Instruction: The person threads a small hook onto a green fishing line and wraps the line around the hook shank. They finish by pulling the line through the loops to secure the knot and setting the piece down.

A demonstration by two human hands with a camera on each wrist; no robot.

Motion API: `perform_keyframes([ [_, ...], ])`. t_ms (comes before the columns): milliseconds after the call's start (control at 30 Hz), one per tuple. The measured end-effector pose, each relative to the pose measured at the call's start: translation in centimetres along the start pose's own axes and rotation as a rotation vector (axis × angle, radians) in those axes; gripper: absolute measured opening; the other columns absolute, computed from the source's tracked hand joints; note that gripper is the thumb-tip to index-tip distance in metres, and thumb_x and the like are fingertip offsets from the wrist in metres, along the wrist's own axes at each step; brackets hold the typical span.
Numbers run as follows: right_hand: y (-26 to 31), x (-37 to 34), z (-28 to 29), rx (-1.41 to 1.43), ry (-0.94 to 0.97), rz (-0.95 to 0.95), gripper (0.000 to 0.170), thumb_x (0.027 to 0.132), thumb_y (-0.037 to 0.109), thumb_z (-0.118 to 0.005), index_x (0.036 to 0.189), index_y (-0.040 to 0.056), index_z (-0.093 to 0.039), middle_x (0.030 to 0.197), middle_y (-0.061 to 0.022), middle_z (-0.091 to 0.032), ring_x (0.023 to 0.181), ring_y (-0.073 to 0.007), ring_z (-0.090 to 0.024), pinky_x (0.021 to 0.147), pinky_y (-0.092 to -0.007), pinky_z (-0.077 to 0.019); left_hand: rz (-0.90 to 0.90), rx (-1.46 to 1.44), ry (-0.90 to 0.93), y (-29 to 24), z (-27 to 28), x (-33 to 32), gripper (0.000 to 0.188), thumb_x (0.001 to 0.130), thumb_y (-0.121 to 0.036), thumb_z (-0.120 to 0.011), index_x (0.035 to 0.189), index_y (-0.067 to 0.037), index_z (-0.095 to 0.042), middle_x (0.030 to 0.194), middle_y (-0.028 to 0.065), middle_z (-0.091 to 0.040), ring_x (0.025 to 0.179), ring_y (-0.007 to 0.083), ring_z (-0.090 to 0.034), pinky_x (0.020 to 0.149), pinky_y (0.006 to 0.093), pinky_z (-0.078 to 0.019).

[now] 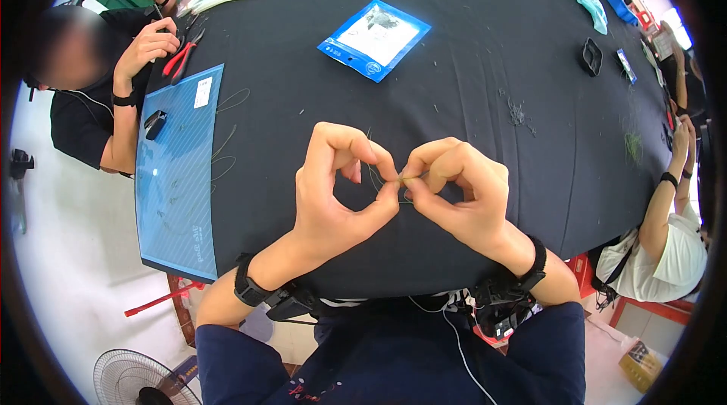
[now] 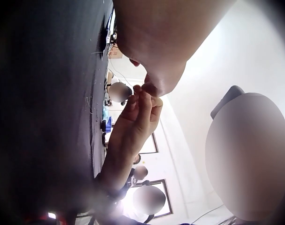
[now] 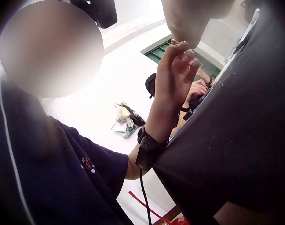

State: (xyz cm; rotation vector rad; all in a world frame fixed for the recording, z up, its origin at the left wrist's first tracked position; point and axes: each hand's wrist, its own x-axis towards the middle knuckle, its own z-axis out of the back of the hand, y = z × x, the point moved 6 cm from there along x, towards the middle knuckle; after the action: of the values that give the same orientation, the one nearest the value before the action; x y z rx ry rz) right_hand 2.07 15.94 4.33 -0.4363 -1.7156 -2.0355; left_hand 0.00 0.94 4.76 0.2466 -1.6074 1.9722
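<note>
Both hands meet over the near part of the black-covered table, fingertip to fingertip. My left hand (image 1: 329,189) pinches a thin greenish line (image 1: 372,175) between thumb and index finger. The right hand (image 1: 473,189) pinches the same spot from the other side, its other fingers curled. A loose bit of the line hangs around the fingertips; the pinched part itself is hidden by them. In the left wrist view the right hand (image 2: 135,119) reaches up to the left fingertips. The right wrist view shows the left hand (image 3: 175,75) with its thumb and index tips together.
A blue plastic folder (image 1: 178,200) lies at left with a small black stapler-like item (image 1: 154,125) and several line loops at its edge. Red-handled pliers (image 1: 182,56) lie beyond it. Ahead is a blue-and-white pouch (image 1: 375,37); dark clippings (image 1: 519,113) lie right. People sit at both sides.
</note>
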Motion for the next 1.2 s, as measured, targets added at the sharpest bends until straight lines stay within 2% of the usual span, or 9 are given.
perform_keyframes([
  [267, -0.4, 0.0, -0.1, 0.136, -0.024, -0.101, 0.023, 0.071, -0.011, -0.069, 0.074, 0.0037, -0.051, 0.085, -0.0067, -0.063, 0.069, -0.0101, -0.060, 0.059, -0.0218, -0.0507, 0.366, -0.450, 0.048, 2.2, -0.8, -0.4, 0.040, 0.073, 0.004, -0.065, 0.099, -0.011, -0.038, 0.082, 0.0006, -0.059, 0.071, 0.0030, -0.050, 0.062, 0.0198, -0.0360],
  [400, -0.5, -0.1, 0.0, 0.110, -0.025, -0.104, 0.023, 0.070, -0.011, -0.070, 0.074, 0.0037, -0.052, 0.085, -0.0070, -0.064, 0.069, -0.0105, -0.061, 0.059, -0.0216, -0.0497, 0.359, -0.446, 0.034, 2.2, -0.8, -0.4, 0.040, 0.073, 0.003, -0.065, 0.099, -0.011, -0.038, 0.082, 0.0006, -0.059, 0.070, 0.0031, -0.050, 0.062, 0.0197, -0.0359],
  [700, 1.0, 0.0, 0.0, -0.115, -0.025, 0.126, 0.025, 0.067, -0.011, -0.071, 0.073, 0.0038, -0.052, 0.083, -0.0084, -0.064, 0.069, -0.0186, -0.063, 0.059, -0.0242, -0.0486, 0.260, -0.305, 0.028, 1.6, -0.5, -0.3, 0.041, 0.072, 0.002, -0.066, 0.100, -0.011, -0.039, 0.080, 0.0007, -0.060, 0.068, 0.0018, -0.049, 0.059, 0.0190, -0.0349],
  [967, 1.7, 0.2, -0.1, -0.197, -0.012, 0.244, 0.024, 0.067, -0.011, -0.071, 0.073, 0.0031, -0.052, 0.083, -0.0086, -0.063, 0.066, -0.0185, -0.062, 0.056, -0.0254, -0.0490, 0.253, -0.282, 0.004, 1.5, -0.5, -0.3, 0.041, 0.070, 0.003, -0.066, 0.099, -0.011, -0.039, 0.078, -0.0003, -0.061, 0.065, 0.0014, -0.045, 0.058, 0.0186, -0.0344],
  [1200, 1.8, 0.3, -0.2, -0.207, -0.006, 0.258, 0.024, 0.066, -0.012, -0.069, 0.073, 0.0027, -0.052, 0.082, -0.0085, -0.062, 0.066, -0.0184, -0.061, 0.056, -0.0254, -0.0489, 0.236, -0.285, 0.017, 1.4, -0.5, -0.3, 0.041, 0.071, 0.003, -0.066, 0.099, -0.011, -0.039, 0.080, 0.0001, -0.060, 0.068, 0.0014, -0.049, 0.058, 0.0186, -0.0346],
])
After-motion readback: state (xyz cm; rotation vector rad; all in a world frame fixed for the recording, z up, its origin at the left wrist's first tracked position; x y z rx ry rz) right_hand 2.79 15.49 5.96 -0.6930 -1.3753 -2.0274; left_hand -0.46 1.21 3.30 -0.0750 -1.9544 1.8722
